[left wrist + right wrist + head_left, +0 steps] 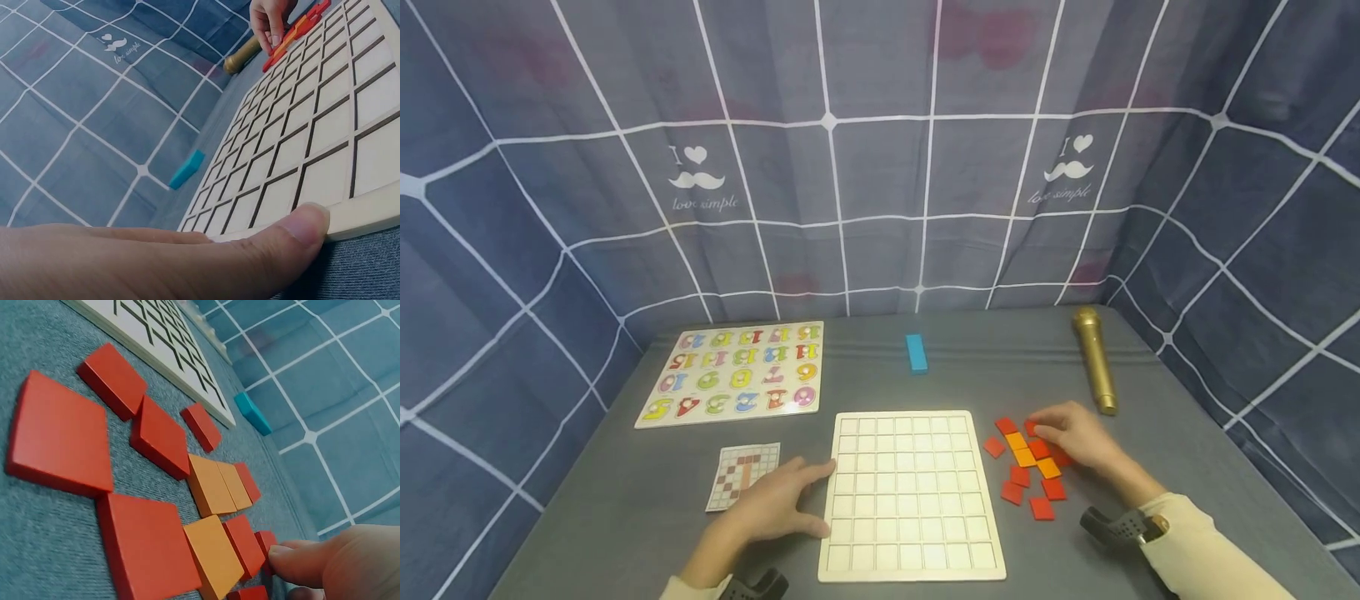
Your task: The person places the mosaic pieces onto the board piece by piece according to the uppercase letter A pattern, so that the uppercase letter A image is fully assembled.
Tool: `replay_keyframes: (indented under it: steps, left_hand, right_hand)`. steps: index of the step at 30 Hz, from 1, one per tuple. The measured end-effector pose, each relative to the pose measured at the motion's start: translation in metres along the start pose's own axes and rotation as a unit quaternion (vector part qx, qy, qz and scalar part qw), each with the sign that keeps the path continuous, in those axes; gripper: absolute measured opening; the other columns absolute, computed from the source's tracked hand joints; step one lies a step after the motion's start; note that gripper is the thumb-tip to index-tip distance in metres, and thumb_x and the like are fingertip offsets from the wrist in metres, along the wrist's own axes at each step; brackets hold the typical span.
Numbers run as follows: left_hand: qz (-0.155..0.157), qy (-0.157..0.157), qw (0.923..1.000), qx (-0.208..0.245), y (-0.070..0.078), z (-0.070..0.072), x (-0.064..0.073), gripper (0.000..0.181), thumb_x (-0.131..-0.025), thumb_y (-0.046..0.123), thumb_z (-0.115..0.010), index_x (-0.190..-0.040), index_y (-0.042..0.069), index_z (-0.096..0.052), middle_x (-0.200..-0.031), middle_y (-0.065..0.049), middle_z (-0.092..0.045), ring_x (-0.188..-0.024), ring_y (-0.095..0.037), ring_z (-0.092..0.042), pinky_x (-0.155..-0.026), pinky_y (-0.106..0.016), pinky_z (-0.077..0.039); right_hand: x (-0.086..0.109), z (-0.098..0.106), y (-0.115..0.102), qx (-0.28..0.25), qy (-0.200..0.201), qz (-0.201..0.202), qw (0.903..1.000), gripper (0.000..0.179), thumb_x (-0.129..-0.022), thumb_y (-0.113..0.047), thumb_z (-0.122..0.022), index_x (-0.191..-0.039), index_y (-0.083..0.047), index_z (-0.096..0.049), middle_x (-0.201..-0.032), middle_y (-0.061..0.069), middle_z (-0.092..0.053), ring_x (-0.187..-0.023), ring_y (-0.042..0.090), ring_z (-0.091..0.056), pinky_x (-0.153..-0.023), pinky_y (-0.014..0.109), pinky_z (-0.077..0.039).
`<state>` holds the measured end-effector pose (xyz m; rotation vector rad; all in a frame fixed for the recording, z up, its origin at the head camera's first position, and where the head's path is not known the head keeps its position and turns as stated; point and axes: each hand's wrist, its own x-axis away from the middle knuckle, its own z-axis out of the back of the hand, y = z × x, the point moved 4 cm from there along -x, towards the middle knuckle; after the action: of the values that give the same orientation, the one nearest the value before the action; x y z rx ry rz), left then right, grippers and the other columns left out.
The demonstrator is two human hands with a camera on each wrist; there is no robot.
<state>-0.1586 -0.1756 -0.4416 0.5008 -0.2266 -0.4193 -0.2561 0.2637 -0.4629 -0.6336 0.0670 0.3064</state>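
A pale wooden grid board (pixel 907 504) lies flat, its square cells bare. My left hand (pixel 778 504) rests at its left edge, thumb and index finger spread apart and touching the rim; the left wrist view shows the thumb (pixel 294 234) on that rim. Right of the board lie several red and orange square tiles (pixel 1026 457). Over their far end, my right hand (pixel 1078 437) pinches a red tile (pixel 265 545) between thumb and fingers, close to the table. Other red tiles (pixel 59 434) and orange tiles (pixel 212 487) lie loosely around it, some touching.
A small printed card (pixel 730 483) with a coloured square pattern lies partly behind my left hand. Further back are a number puzzle board (pixel 730 371), a blue block (pixel 917 354) and a gold microphone-shaped stick (pixel 1097 362). Checked curtain (pixel 880 167) encloses the table.
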Motion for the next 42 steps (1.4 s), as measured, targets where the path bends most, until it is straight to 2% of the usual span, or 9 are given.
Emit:
replay_keyframes:
  steps: [4,7,11,15,18,21,26,35,42]
  left_hand:
    - [0.007,0.001,1.0000,0.000,0.001,0.000,0.000,0.090,-0.065,0.050,-0.084,-0.141,0.012,-0.054,-0.094,0.004,-0.052,-0.081,-0.007,-0.045,-0.069,-0.026,-0.045]
    - [0.013,-0.004,0.9999,0.005,-0.001,-0.001,0.000,0.090,-0.065,0.050,-0.083,-0.142,0.014,-0.053,-0.096,0.003,-0.053,-0.081,-0.008,-0.046,-0.070,-0.027,-0.045]
    - [0.017,-0.006,0.9998,0.011,-0.002,-0.002,0.000,0.091,-0.065,0.051,-0.083,-0.143,0.016,-0.052,-0.096,0.003,-0.052,-0.080,-0.009,-0.045,-0.068,-0.026,-0.044]
    - [0.016,-0.006,0.9998,0.010,-0.003,-0.001,0.001,0.092,-0.064,0.051,-0.084,-0.143,0.015,-0.052,-0.093,0.003,-0.051,-0.078,-0.009,-0.044,-0.067,-0.025,-0.042]
    - [0.013,-0.009,0.9999,0.007,-0.003,-0.002,0.001,0.091,-0.065,0.052,-0.083,-0.143,0.015,-0.052,-0.094,0.003,-0.051,-0.078,-0.008,-0.043,-0.067,-0.025,-0.042]
    - [0.011,-0.009,0.9999,0.005,-0.003,-0.002,0.001,0.092,-0.066,0.053,-0.083,-0.143,0.015,-0.052,-0.095,0.004,-0.051,-0.079,-0.007,-0.044,-0.067,-0.024,-0.042]
    - [0.010,-0.005,0.9999,0.009,-0.004,-0.002,0.001,0.091,-0.066,0.053,-0.083,-0.143,0.015,-0.052,-0.093,0.004,-0.051,-0.078,-0.007,-0.043,-0.065,-0.023,-0.040]
    - [0.004,-0.001,1.0000,0.006,-0.003,-0.004,0.002,0.091,-0.065,0.052,-0.083,-0.142,0.015,-0.053,-0.094,0.005,-0.051,-0.079,-0.005,-0.044,-0.066,-0.024,-0.042]
    - [0.008,0.002,0.9999,0.014,-0.004,-0.004,0.001,0.091,-0.065,0.051,-0.084,-0.142,0.015,-0.053,-0.091,0.005,-0.051,-0.079,-0.006,-0.044,-0.065,-0.024,-0.040]
  right_hand:
    - [-0.002,0.003,0.002,-0.001,0.004,0.002,1.0000,0.020,-0.087,-0.010,-0.072,-0.104,-0.001,-0.075,-0.103,0.018,-0.075,-0.097,0.039,-0.069,-0.082,0.055,-0.055]
    - [-0.001,0.005,0.003,0.015,-0.007,0.020,0.9996,0.025,-0.086,-0.013,-0.074,-0.106,0.001,-0.074,-0.104,0.018,-0.075,-0.098,0.038,-0.069,-0.083,0.055,-0.054]
    - [0.001,0.009,0.006,0.049,-0.018,0.031,0.9982,0.031,-0.083,-0.017,-0.077,-0.110,-0.001,-0.074,-0.100,0.013,-0.074,-0.090,0.025,-0.064,-0.078,0.044,-0.053]
    - [0.002,0.010,0.007,0.069,-0.017,0.030,0.9970,0.035,-0.081,-0.021,-0.079,-0.111,-0.005,-0.074,-0.095,0.006,-0.070,-0.085,0.014,-0.054,-0.072,0.032,-0.045]
    - [0.003,0.010,0.006,0.070,-0.012,0.034,0.9969,0.035,-0.080,-0.022,-0.080,-0.110,-0.006,-0.074,-0.095,0.006,-0.070,-0.085,0.015,-0.055,-0.071,0.031,-0.046]
    - [0.003,0.010,0.006,0.072,-0.001,0.036,0.9968,0.033,-0.079,-0.022,-0.081,-0.107,-0.005,-0.075,-0.096,0.007,-0.071,-0.087,0.019,-0.059,-0.074,0.036,-0.049]
    - [0.004,0.009,0.008,0.059,0.010,0.018,0.9980,0.033,-0.076,-0.023,-0.083,-0.101,-0.004,-0.074,-0.097,0.010,-0.070,-0.089,0.025,-0.063,-0.077,0.044,-0.053]
    - [0.005,0.011,0.009,0.034,0.019,-0.020,0.9990,0.036,-0.076,-0.027,-0.084,-0.098,-0.001,-0.071,-0.089,0.008,-0.067,-0.077,0.014,-0.059,-0.066,0.029,-0.048]
    - [-0.001,0.011,-0.006,-0.007,0.023,-0.017,0.9996,0.038,-0.079,-0.030,-0.082,-0.101,-0.003,-0.067,-0.090,0.007,-0.068,-0.074,0.011,-0.059,-0.061,0.023,-0.048]
